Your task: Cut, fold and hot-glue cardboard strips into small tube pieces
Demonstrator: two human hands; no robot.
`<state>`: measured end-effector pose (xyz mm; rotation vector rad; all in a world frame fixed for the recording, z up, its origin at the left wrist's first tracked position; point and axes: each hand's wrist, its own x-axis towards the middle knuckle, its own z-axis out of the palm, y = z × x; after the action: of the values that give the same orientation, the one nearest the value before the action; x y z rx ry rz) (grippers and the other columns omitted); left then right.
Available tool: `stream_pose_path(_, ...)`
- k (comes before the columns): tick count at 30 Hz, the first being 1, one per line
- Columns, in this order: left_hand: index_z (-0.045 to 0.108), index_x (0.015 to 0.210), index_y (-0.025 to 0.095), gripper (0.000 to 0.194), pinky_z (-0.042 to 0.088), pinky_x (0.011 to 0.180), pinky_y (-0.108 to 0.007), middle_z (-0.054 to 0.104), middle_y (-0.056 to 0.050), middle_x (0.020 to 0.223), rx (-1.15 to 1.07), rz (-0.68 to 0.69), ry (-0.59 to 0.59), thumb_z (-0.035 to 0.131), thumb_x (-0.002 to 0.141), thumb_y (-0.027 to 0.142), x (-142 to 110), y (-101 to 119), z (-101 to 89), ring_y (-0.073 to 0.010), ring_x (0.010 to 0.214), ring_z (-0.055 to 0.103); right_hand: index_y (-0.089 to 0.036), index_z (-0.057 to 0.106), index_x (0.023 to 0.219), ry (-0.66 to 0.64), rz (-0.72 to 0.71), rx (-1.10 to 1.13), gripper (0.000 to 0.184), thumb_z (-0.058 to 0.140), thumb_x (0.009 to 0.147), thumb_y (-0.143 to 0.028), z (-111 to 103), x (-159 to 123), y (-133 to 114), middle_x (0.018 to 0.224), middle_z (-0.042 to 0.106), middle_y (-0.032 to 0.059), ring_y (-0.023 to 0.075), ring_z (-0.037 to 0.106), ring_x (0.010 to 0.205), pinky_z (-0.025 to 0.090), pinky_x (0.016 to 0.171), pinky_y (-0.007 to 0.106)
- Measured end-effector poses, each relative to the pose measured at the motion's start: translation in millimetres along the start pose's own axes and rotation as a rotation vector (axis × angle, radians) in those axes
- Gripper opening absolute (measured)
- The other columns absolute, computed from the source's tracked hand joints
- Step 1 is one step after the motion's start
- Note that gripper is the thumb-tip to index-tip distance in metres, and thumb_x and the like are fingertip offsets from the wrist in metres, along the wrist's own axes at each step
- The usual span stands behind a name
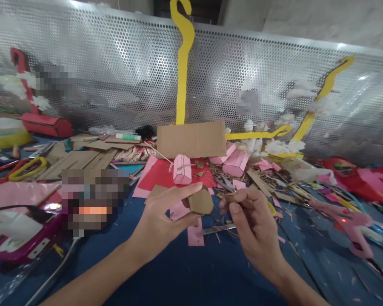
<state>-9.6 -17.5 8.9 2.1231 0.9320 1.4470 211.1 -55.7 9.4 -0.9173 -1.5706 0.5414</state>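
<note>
Cardboard piece (201, 201) in left hand (166, 214)

The panel (130, 63) at the back is made of perforated, shiny metal. Plain brown cardboard with a matt surface is seen in the upright box (191, 139). The power strip (35, 238) is made of glossy purple plastic.
</note>
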Motion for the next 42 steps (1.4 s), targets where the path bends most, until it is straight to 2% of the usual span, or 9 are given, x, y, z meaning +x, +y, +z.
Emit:
stream_pose_path(5,0.075,0.127,0.028,0.048,0.056,0.083,-0.043,0.083,-0.005,0.101,0.046,-0.027,-0.045,0.086,0.083,0.044,0.8,0.6,-1.6,-0.0276,0.089,0.072,-0.026,0.056,0.109,-0.047,0.040,-0.110,0.009,0.047,0.109,-0.027,0.7,2.0,-2.4,0.082,0.057,-0.0008,0.0142,0.054,0.069,0.048,0.060,0.023)
stream_pose_path(8,0.074,0.129,0.028,0.052,0.058,0.087,-0.043,0.083,-0.006,0.106,0.024,-0.024,-0.081,0.086,0.081,0.047,1.1,0.6,-1.7,-0.0283,0.095,0.073,-0.024,0.064,0.105,-0.131,0.076,-0.162,0.017,0.048,0.109,-0.030,0.2,2.6,-3.1,0.078,0.060,-0.0001,0.0152,0.057,0.068,0.049,0.061,0.024)
stream_pose_path(12,0.069,0.135,0.029,0.051,0.060,0.093,-0.040,0.081,-0.006,0.117,-0.034,-0.001,-0.148,0.083,0.087,0.040,0.3,0.6,-1.8,-0.0269,0.103,0.075,-0.023,0.068,0.105,-0.255,0.101,-0.075,0.022,0.050,0.108,-0.035,0.3,2.3,-6.6,0.085,0.069,0.0028,0.0180,0.065,0.078,0.054,0.069,0.025)
stream_pose_path(19,0.068,0.129,0.028,0.043,0.058,0.101,-0.034,0.078,-0.005,0.127,-0.105,0.055,-0.112,0.083,0.088,0.026,-1.5,3.5,-2.1,-0.0225,0.113,0.074,-0.022,0.069,0.108,-0.259,0.054,-0.055,0.018,0.059,0.102,-0.036,-1.9,-0.5,-10.8,0.082,0.066,0.0021,0.0152,0.056,0.065,0.046,0.057,0.026)
stream_pose_path(25,0.067,0.129,0.028,0.044,0.056,0.097,-0.034,0.078,-0.004,0.128,-0.029,0.092,-0.137,0.083,0.088,0.023,-1.2,3.3,-2.2,-0.0225,0.112,0.073,-0.020,0.065,0.087,-0.265,0.251,-0.038,0.027,0.060,0.100,-0.043,0.9,-2.4,-15.2,0.067,0.047,-0.0028,0.0125,0.038,0.058,0.032,0.051,0.026)
stream_pose_path(29,0.063,0.134,0.028,0.043,0.055,0.089,-0.037,0.077,-0.006,0.130,0.051,0.194,-0.147,0.077,0.094,0.026,-0.4,2.4,-3.8,-0.0233,0.101,0.075,-0.020,0.063,0.085,-0.299,0.376,0.010,0.031,0.062,0.098,-0.048,0.6,0.1,-18.9,0.067,0.042,-0.0037,0.0130,0.036,0.060,0.032,0.053,0.026)
stream_pose_path(33,0.062,0.136,0.027,0.040,0.053,0.077,-0.037,0.083,-0.006,0.108,0.122,0.269,-0.145,0.071,0.098,0.034,0.0,1.3,-3.0,-0.0205,0.076,0.073,-0.021,0.060,0.079,-0.374,0.385,0.044,0.033,0.059,0.101,-0.044,-0.7,3.0,-21.8,0.069,0.043,-0.0038,0.0129,0.037,0.062,0.031,0.056,0.027)
stream_pose_path(35,0.062,0.136,0.027,0.040,0.053,0.075,-0.037,0.083,-0.004,0.101,0.130,0.281,-0.133,0.072,0.098,0.035,-0.2,0.7,-1.9,-0.0200,0.072,0.072,-0.021,0.058,0.077,-0.371,0.374,0.064,0.033,0.059,0.102,-0.043,-0.8,4.1,-22.2,0.068,0.042,-0.0045,0.0126,0.035,0.062,0.030,0.056,0.027)
stream_pose_path(42,0.068,0.127,0.027,0.037,0.056,0.086,-0.041,0.082,-0.006,0.113,0.088,0.179,-0.149,0.077,0.093,0.037,-0.6,1.6,-1.9,-0.0241,0.091,0.077,-0.021,0.056,0.077,-0.364,0.370,0.128,0.033,0.061,0.102,-0.042,-2.0,4.8,-19.9,0.068,0.040,-0.0058,0.0118,0.034,0.061,0.028,0.056,0.027)
